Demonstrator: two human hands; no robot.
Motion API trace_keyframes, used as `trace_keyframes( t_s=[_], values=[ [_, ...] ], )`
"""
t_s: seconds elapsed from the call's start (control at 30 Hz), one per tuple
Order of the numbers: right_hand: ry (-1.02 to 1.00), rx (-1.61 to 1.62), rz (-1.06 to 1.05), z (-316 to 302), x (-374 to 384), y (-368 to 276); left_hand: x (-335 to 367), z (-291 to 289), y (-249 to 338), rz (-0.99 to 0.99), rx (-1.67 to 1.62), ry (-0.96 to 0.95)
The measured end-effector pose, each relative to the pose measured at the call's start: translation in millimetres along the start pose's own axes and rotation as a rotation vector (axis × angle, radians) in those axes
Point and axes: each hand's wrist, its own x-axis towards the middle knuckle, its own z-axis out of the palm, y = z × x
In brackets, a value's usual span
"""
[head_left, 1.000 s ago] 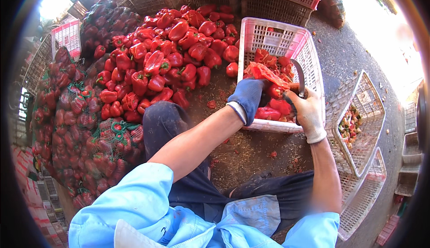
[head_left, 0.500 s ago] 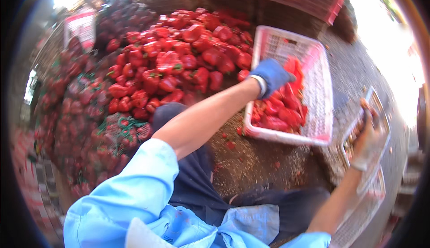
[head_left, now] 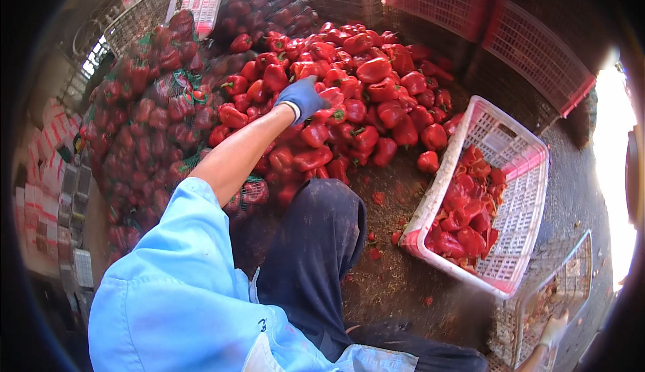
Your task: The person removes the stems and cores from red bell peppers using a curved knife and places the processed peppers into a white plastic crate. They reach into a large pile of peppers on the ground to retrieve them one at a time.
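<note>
My left hand [head_left: 302, 99], in a blue glove, reaches into a big heap of red bell peppers [head_left: 376, 90]. Its fingers bend over a red bell pepper [head_left: 331, 98] at the near side of the heap. To the right, a white-and-pink plastic crate [head_left: 531, 211] stands tilted, with cut red pepper pieces [head_left: 465, 217] gathered in its near left part. At the lower right, my right hand [head_left: 553, 330], in a pale glove, is over a smaller grey-white crate [head_left: 517, 325] that holds brownish scraps; its fingers are small and blurred, so their hold does not show.
Net sacks of red peppers [head_left: 154, 130] are piled on the left, with a dark net sack [head_left: 265, 9] behind. Stacked crates [head_left: 537, 50] line the back right. A pink-and-white crate [head_left: 196, 1] stands far left. Red scraps lie on the brown floor [head_left: 396, 291].
My left hand has gone from the crate, where it held red pepper pieces, leftward to the heap. The view has turned left. My right hand has lowered at the small crate.
</note>
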Motion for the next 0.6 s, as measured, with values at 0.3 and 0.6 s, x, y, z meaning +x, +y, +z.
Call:
trace_keyframes(
  t_s=[0.3,0.6],
  values=[
    [-0.147,0.864,0.081,-34.5,-32.7,-131.9,9.3,90.1,-10.3,0.024,0.549,0.201],
    [-0.144,1.036,-0.078,-42.8,-51.0,-184.7,26.1,84.6,-21.2,-0.117,0.03,0.161]
  ],
)
